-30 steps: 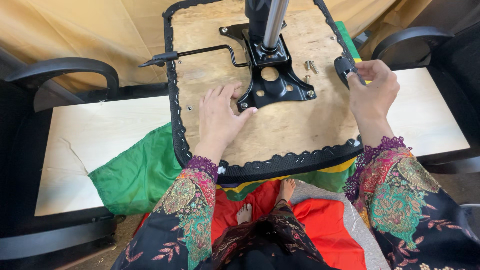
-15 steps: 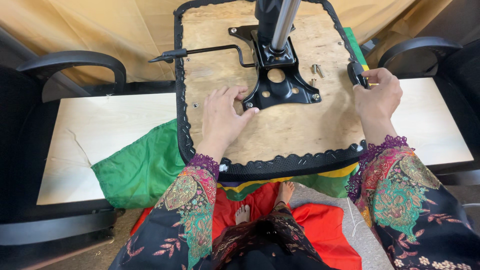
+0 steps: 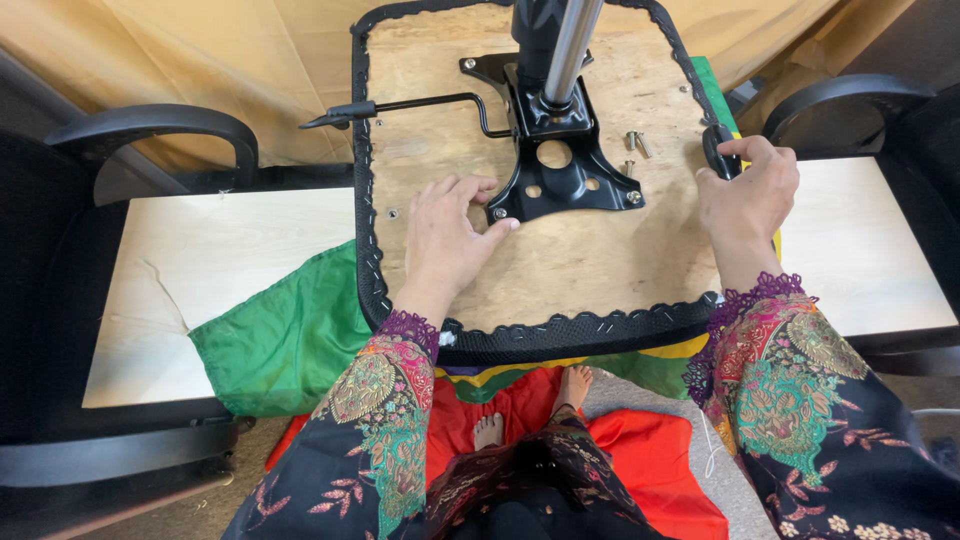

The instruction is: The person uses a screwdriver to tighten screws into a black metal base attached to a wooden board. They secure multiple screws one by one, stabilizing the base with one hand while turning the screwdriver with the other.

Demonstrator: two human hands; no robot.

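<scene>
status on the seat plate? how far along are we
Done: the black mounting plate sits on the upturned wooden seat base, with bolts seated at the two near corners. In hand: the left hand touches the near-left corner bolt; the right hand holds a black tool handle. Left: two loose bolts lie beside the plate.

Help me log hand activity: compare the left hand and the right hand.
The left hand lies flat on the wooden seat underside, fingertips at the black metal plate; the right hand is curled around a small black tool at the seat's edge. The left holds nothing; the right grips. Both wear patterned sleeves.
</scene>
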